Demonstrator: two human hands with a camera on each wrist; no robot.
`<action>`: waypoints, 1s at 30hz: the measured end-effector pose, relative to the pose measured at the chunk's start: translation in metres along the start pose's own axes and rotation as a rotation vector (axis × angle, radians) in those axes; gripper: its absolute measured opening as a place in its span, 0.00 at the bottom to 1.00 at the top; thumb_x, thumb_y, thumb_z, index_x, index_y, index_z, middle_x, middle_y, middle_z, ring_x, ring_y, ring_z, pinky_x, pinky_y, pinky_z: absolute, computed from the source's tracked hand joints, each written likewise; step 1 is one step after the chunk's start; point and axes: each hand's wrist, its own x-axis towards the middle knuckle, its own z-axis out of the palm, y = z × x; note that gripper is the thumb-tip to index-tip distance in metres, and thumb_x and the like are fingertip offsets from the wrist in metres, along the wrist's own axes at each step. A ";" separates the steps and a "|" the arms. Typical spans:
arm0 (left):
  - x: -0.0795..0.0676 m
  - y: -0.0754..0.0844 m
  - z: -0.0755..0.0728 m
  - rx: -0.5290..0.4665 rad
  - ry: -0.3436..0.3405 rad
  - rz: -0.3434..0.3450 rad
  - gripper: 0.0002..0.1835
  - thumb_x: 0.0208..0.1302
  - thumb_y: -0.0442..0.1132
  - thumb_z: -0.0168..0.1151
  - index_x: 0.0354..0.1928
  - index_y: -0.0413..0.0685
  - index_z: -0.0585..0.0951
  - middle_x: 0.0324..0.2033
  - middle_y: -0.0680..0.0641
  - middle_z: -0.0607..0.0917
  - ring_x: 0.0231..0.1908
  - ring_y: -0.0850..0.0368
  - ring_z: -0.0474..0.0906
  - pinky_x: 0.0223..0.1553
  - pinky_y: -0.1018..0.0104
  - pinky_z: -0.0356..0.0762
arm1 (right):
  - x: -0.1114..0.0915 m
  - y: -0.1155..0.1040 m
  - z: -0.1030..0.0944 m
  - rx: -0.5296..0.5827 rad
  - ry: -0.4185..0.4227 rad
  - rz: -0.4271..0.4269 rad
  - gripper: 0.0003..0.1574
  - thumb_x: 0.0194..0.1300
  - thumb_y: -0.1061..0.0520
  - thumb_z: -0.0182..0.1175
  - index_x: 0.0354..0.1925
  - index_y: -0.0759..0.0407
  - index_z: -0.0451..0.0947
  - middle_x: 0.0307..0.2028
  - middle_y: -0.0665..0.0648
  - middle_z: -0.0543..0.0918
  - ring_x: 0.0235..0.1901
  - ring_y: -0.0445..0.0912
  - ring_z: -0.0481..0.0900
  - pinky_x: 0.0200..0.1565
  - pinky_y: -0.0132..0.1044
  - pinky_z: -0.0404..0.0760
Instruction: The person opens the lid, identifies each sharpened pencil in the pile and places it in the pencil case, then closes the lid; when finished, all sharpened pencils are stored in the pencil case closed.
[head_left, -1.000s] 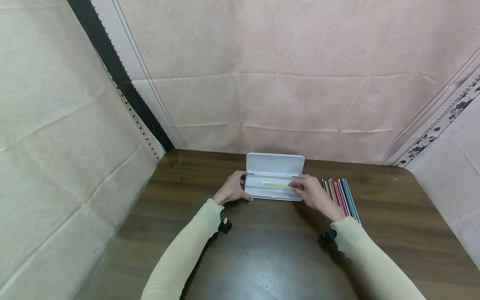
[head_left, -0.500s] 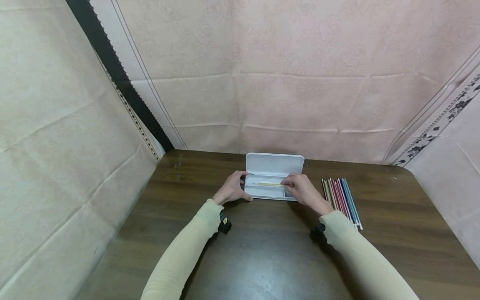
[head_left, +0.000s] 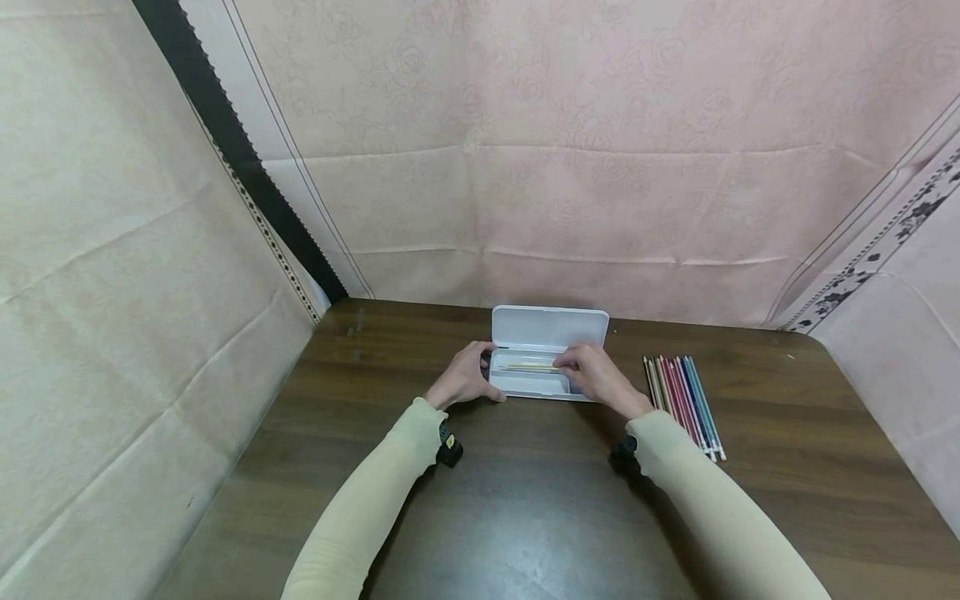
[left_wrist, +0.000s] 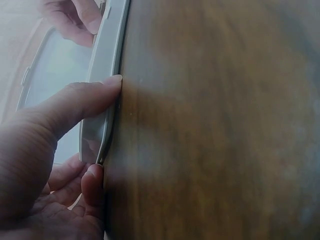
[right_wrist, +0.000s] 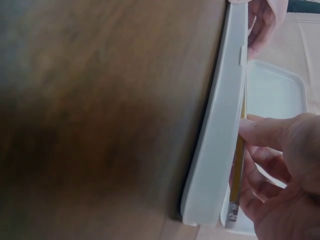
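Note:
A white hinged pencil case [head_left: 528,384] lies near the table's far side with its lid [head_left: 551,327] raised. At its left end my left hand [head_left: 463,377] grips it, the thumb along the front wall in the left wrist view and the fingers round the corner. My right hand [head_left: 596,377] is over the right part of the case and pinches a yellow pencil [right_wrist: 237,175] between thumb and fingers. The pencil's metal end points toward the wrist in the right wrist view, and its other end reaches left inside the case. My right hand hides part of the case's right side.
Several coloured pencils [head_left: 686,404] lie side by side on the table right of the case, close to my right forearm. Brown wood makes up the tabletop [head_left: 525,517]. Pale patterned cloth [head_left: 600,167] hangs behind its far edge.
My right hand has moved left along the case with the yellow pencil, whose tip is now nearer the left end. My left hand has stayed in place on the case.

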 end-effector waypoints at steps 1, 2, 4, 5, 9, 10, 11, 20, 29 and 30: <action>0.000 0.000 0.000 0.004 0.001 0.001 0.52 0.52 0.39 0.88 0.79 0.47 0.71 0.74 0.41 0.75 0.70 0.43 0.76 0.73 0.45 0.77 | 0.001 0.001 0.000 -0.002 -0.003 -0.001 0.10 0.70 0.70 0.69 0.44 0.63 0.94 0.39 0.60 0.92 0.37 0.47 0.84 0.45 0.47 0.87; 0.000 0.000 0.000 0.008 0.002 0.002 0.52 0.52 0.40 0.88 0.79 0.47 0.71 0.74 0.41 0.75 0.70 0.43 0.76 0.73 0.45 0.77 | 0.002 0.001 0.001 -0.002 -0.008 -0.001 0.10 0.70 0.70 0.69 0.44 0.63 0.94 0.39 0.60 0.92 0.37 0.47 0.84 0.45 0.47 0.88; 0.000 -0.001 0.000 0.008 0.001 0.003 0.52 0.52 0.39 0.88 0.79 0.47 0.70 0.74 0.41 0.75 0.70 0.43 0.76 0.73 0.45 0.77 | 0.004 0.002 0.001 0.000 -0.020 -0.007 0.09 0.70 0.70 0.69 0.44 0.64 0.94 0.39 0.60 0.92 0.37 0.48 0.85 0.45 0.48 0.88; 0.000 -0.001 0.000 0.009 0.000 0.004 0.53 0.52 0.39 0.88 0.79 0.47 0.70 0.74 0.41 0.75 0.70 0.43 0.76 0.73 0.45 0.77 | 0.005 0.003 0.001 0.000 -0.027 -0.012 0.09 0.70 0.70 0.69 0.44 0.64 0.94 0.39 0.61 0.92 0.38 0.49 0.86 0.45 0.49 0.88; -0.001 -0.002 0.000 0.008 -0.006 0.007 0.53 0.52 0.40 0.88 0.80 0.47 0.70 0.74 0.41 0.75 0.70 0.43 0.76 0.73 0.45 0.77 | 0.011 0.005 -0.001 -0.004 -0.077 -0.036 0.09 0.70 0.70 0.67 0.43 0.66 0.94 0.40 0.62 0.94 0.41 0.54 0.89 0.48 0.52 0.89; -0.001 -0.002 0.000 0.010 -0.006 0.009 0.53 0.52 0.40 0.88 0.80 0.47 0.70 0.74 0.41 0.75 0.70 0.43 0.76 0.73 0.46 0.77 | 0.013 0.005 -0.001 -0.005 -0.090 -0.037 0.09 0.70 0.71 0.67 0.43 0.66 0.93 0.41 0.62 0.95 0.43 0.55 0.90 0.50 0.53 0.89; -0.001 -0.002 0.000 0.011 -0.005 0.010 0.53 0.52 0.40 0.88 0.79 0.47 0.70 0.74 0.42 0.75 0.70 0.43 0.76 0.72 0.46 0.77 | 0.014 0.005 -0.002 -0.006 -0.104 -0.036 0.10 0.70 0.71 0.67 0.43 0.66 0.93 0.41 0.63 0.95 0.44 0.56 0.90 0.51 0.53 0.89; 0.001 -0.002 0.000 0.021 0.002 0.022 0.53 0.50 0.39 0.89 0.79 0.46 0.71 0.73 0.42 0.76 0.69 0.43 0.76 0.72 0.46 0.78 | 0.021 -0.001 -0.010 0.009 -0.205 0.035 0.10 0.70 0.71 0.67 0.43 0.65 0.94 0.43 0.63 0.95 0.48 0.57 0.91 0.56 0.55 0.89; 0.001 0.001 -0.001 0.034 -0.002 0.016 0.53 0.50 0.40 0.89 0.78 0.46 0.71 0.73 0.41 0.76 0.69 0.43 0.77 0.71 0.46 0.79 | 0.027 -0.001 -0.013 -0.003 -0.270 0.075 0.08 0.71 0.68 0.69 0.42 0.63 0.95 0.42 0.61 0.96 0.46 0.53 0.90 0.55 0.53 0.88; 0.001 0.001 -0.001 0.034 -0.001 0.017 0.53 0.50 0.40 0.89 0.78 0.46 0.72 0.73 0.41 0.76 0.69 0.43 0.77 0.71 0.46 0.79 | 0.028 -0.002 -0.013 0.000 -0.271 0.081 0.08 0.71 0.68 0.69 0.42 0.63 0.95 0.43 0.61 0.96 0.46 0.53 0.90 0.55 0.53 0.88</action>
